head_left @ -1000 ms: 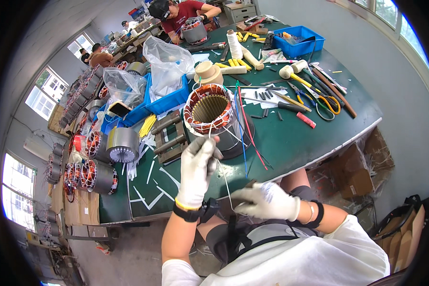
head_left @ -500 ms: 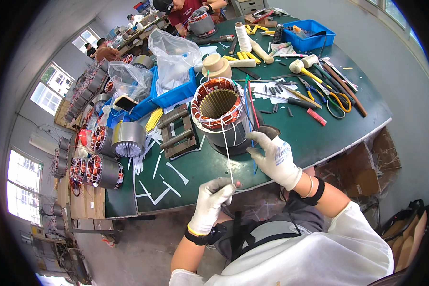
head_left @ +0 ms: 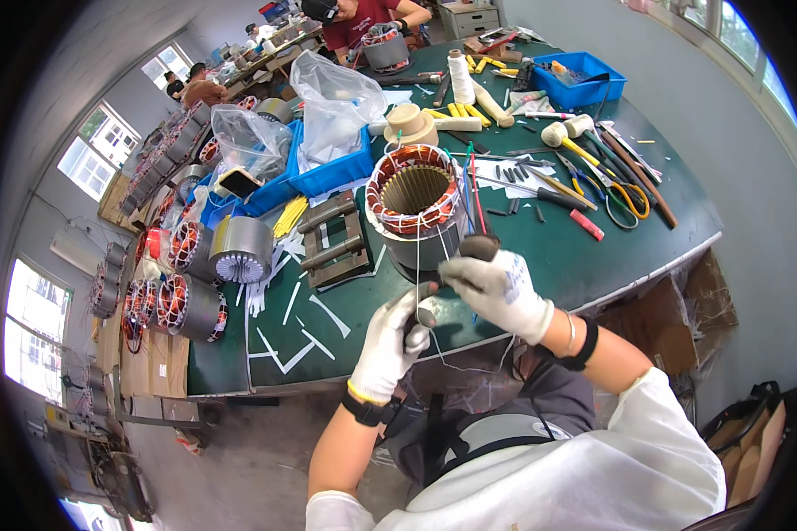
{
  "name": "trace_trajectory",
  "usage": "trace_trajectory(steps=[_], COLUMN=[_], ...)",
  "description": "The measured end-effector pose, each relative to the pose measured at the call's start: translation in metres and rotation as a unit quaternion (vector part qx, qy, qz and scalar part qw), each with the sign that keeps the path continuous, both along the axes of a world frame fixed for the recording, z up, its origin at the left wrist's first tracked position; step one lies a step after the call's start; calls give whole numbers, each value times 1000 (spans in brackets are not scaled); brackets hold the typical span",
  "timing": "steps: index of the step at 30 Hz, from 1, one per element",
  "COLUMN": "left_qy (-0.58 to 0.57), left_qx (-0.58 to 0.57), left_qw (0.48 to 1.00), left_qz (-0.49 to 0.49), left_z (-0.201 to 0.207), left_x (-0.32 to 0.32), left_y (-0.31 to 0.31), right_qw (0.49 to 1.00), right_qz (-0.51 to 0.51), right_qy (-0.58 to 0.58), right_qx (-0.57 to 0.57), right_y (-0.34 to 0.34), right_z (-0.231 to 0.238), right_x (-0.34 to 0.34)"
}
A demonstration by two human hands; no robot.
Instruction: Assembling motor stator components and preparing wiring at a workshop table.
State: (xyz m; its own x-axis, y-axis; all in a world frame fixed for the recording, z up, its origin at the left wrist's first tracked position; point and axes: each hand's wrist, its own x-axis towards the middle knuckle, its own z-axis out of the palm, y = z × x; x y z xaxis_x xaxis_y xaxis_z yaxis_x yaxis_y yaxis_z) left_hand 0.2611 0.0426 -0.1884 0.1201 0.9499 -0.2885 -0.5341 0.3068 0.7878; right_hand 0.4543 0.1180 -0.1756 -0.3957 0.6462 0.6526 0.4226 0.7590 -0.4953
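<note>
A motor stator (head_left: 416, 250) with orange copper windings, laced in white cord, stands upright on the green table in front of me. White cord (head_left: 419, 265) runs tautly from its upper rim down to my left hand (head_left: 388, 343), which is gloved and closed around it. My gloved right hand (head_left: 498, 288) is at the stator's lower right side, with curled fingers pinching a second strand of the cord. A dark rounded piece (head_left: 480, 247) shows at the top of that hand; its kind is unclear. Slack cord hangs below the hands, over the table edge.
Left of the stator lie a metal frame (head_left: 335, 244), paper strips and more stators (head_left: 242, 248). Blue bins (head_left: 335, 170) with plastic bags stand behind. Mallets, scissors (head_left: 630, 200) and pliers lie on the right. Across the table, a co-worker (head_left: 363, 25) handles another stator.
My left hand has risen toward the stator and now wraps the cord. My right hand has moved left and its fingers have closed near the second strand. A slack loop now shows below.
</note>
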Motion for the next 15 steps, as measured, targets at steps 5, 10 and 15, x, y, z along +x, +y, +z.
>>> trace_trajectory(steps=[5, 10, 15], left_qy=[-74, 421, 760], left_qx=[20, 290, 546], left_qw=[996, 838, 292], left_qz=[-53, 190, 198], left_z=[31, 37, 54], left_x=[5, 17, -5], left_y=[33, 56, 50], right_qw=[983, 929, 913], right_qz=[138, 70, 163], right_qy=[84, 176, 100], right_qx=[-89, -317, -360], right_y=[-19, 20, 32], right_z=[29, 52, 57], right_x=[-2, -15, -10])
